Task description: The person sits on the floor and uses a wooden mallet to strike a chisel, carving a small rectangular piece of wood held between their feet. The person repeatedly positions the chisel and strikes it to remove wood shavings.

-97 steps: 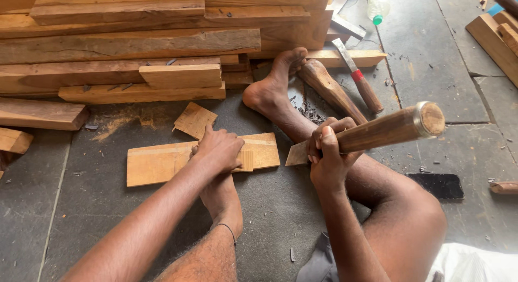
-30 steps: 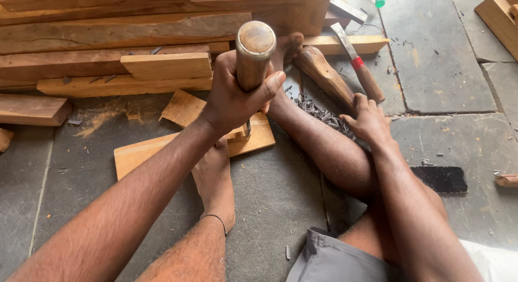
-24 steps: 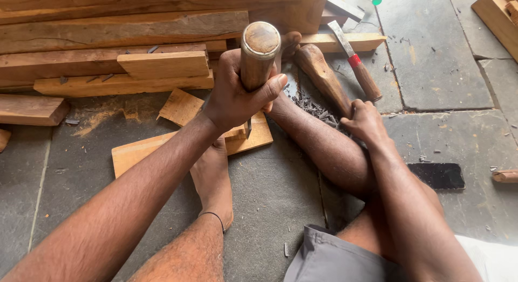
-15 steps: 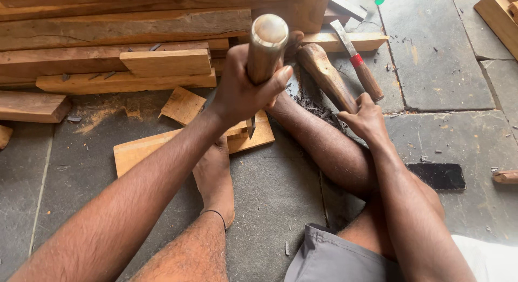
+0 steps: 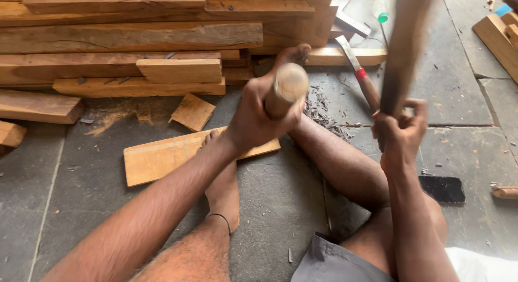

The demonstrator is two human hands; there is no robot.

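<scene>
My left hand (image 5: 258, 116) grips a chisel by its round wooden handle (image 5: 290, 83), holding it upright over a flat wooden board (image 5: 156, 158) on the stone floor. The chisel's blade is hidden behind the hand. My left foot (image 5: 222, 180) rests on the board's near edge. My right hand (image 5: 402, 133) is closed round the handle of a dark wooden mallet (image 5: 400, 50), which is raised and blurred, up and to the right of the chisel. My right leg stretches out between the two hands.
Stacked timber planks (image 5: 135, 39) line the far side. A small wood offcut (image 5: 192, 111) lies beside the board. A red-banded tool (image 5: 360, 76), wood shavings (image 5: 324, 113) and a black pad (image 5: 442, 188) lie on the floor at right.
My right hand has left my leg, picked up the mallet that lay by my shin and lifted it high. My left hand has kept the chisel upright over the board.
</scene>
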